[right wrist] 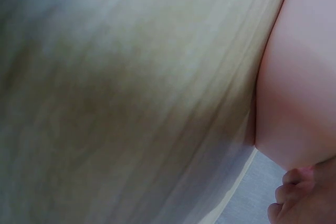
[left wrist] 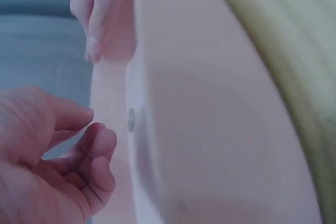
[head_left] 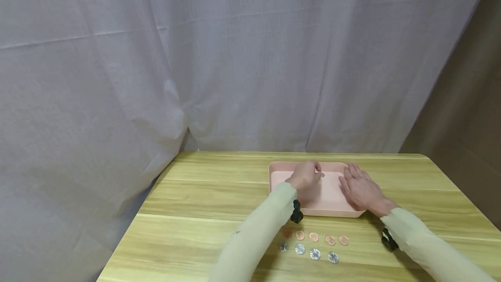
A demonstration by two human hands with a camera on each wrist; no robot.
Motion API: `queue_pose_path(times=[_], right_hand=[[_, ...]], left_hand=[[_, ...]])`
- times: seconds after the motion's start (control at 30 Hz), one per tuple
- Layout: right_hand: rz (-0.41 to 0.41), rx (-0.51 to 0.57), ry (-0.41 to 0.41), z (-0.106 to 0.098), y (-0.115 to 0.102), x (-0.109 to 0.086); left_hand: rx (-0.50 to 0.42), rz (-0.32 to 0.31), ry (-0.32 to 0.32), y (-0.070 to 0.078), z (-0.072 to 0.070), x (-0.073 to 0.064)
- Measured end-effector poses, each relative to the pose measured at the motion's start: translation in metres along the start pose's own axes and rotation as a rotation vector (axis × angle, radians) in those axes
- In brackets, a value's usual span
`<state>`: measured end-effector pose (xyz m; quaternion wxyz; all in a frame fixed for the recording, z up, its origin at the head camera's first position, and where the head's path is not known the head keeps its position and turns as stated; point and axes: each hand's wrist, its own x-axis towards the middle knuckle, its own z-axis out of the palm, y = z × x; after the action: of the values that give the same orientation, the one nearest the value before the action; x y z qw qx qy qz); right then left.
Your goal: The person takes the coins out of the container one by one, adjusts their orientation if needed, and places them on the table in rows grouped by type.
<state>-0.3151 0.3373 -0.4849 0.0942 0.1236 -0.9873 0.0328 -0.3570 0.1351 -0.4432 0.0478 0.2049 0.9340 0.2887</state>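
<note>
A shallow pink tray (head_left: 328,201) lies on the wooden table. My left hand (head_left: 307,175) reaches over its floor, fingers bent and thumb near the index finger. In the left wrist view a small coin (left wrist: 131,120) shows just past the fingertips of the left hand (left wrist: 58,156), with a visible gap between. From above, the coin (head_left: 322,174) appears right beside the fingertips. My right hand (head_left: 362,188) rests along the tray's right rim, its fingers extended toward the far corner.
In front of the tray, several copper-coloured coins (head_left: 314,237) form a row. Nearer me runs a second row of several silver coins (head_left: 315,254). A grey curtain (head_left: 250,77) hangs behind the table's far edge. Each wrist wears a black device (head_left: 296,211).
</note>
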Motion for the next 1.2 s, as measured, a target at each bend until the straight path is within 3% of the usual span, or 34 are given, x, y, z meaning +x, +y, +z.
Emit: queue_pose_path(times=[0.2, 0.4, 0.6, 0.7, 0.97, 1.2], right_hand=[[0.003, 0.005, 0.004, -0.001, 0.000, 0.002], [-0.010, 0.008, 0.021, -0.001, 0.001, 0.001], [-0.003, 0.005, 0.012, -0.003, 0.003, -0.001], [0.003, 0.001, 0.010, -0.004, 0.004, -0.002], [0.007, 0.004, 0.000, -0.005, 0.006, -0.003], [0.007, 0.004, -0.003, -0.007, 0.008, -0.003]], left_hand=[[0.054, -0.073, -0.018, 0.002, 0.006, 0.013], [0.019, -0.151, -0.073, 0.002, 0.016, 0.018], [0.140, -0.102, -0.126, 0.007, 0.017, 0.020], [0.163, -0.107, -0.121, 0.010, 0.018, 0.019], [0.200, -0.200, -0.070, 0.016, 0.025, 0.020], [0.222, -0.275, -0.078, 0.021, 0.025, 0.020]])
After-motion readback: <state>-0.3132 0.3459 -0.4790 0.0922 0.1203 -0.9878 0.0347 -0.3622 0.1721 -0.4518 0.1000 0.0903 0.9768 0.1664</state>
